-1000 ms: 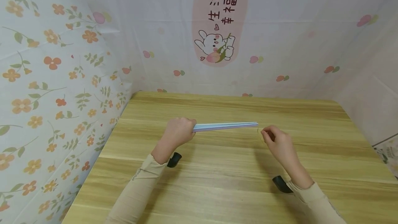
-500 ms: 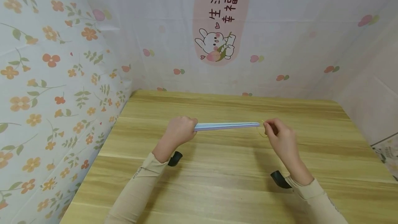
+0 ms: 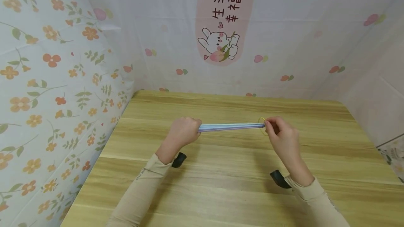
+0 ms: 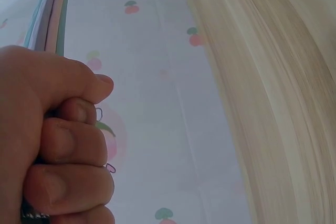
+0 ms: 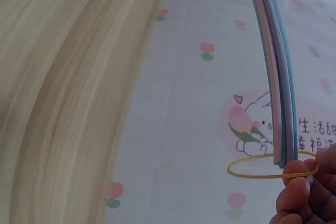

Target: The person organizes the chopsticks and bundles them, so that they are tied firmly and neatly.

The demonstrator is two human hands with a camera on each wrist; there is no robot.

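Note:
My left hand (image 3: 184,129) is wrapped in a fist round one end of a bundle of slim pastel chopsticks (image 3: 231,126), blue, purple, pink and green. The bundle is held nearly level above the table and narrows to the right; its left end is hidden in the fist. In the left wrist view the fingers (image 4: 73,140) are tightly curled. My right hand (image 3: 284,134) pinches a thin yellow rubber band (image 5: 252,176) at the free tips. In the right wrist view the tips lie within the band's loop, and the fingertips (image 5: 296,170) appear to touch them.
Below both hands is the wood-grain table (image 3: 221,185). A printed white cloth (image 3: 157,38) hangs behind it, and a flowered one (image 3: 47,115) on the left. Black wrist pieces (image 3: 279,179) protrude under the sleeves.
My right hand has moved slightly left, bringing the rubber band from beside the chopstick tips to around them. The left hand has barely moved and keeps its hold on the chopsticks.

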